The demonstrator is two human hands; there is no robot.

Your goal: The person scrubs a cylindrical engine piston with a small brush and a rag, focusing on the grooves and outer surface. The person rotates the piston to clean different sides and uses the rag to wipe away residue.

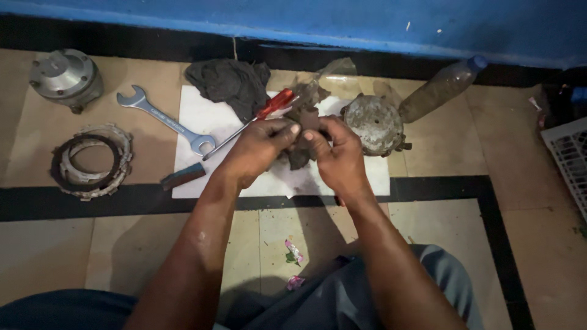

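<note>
My left hand [257, 150] and my right hand [336, 156] meet over a white sheet [202, 113] on the floor. Both grip a small dark metal part wrapped in a dirty rag [304, 125]; the part's stubby tube end sticks up between my thumbs. A red-handled screwdriver [272, 105] lies on the sheet just behind my left hand, its shaft running down-left. A round grey metal housing [373, 124] sits on the sheet right beside my right hand.
A dark cloth [229, 82] lies at the sheet's back edge. An open-ended wrench [162, 119], a small dark flat tool [183, 176], stacked ring plates [92, 162] and a round metal cover [66, 76] lie left. A plastic bottle [440, 88] lies right, a white crate [568, 162] far right.
</note>
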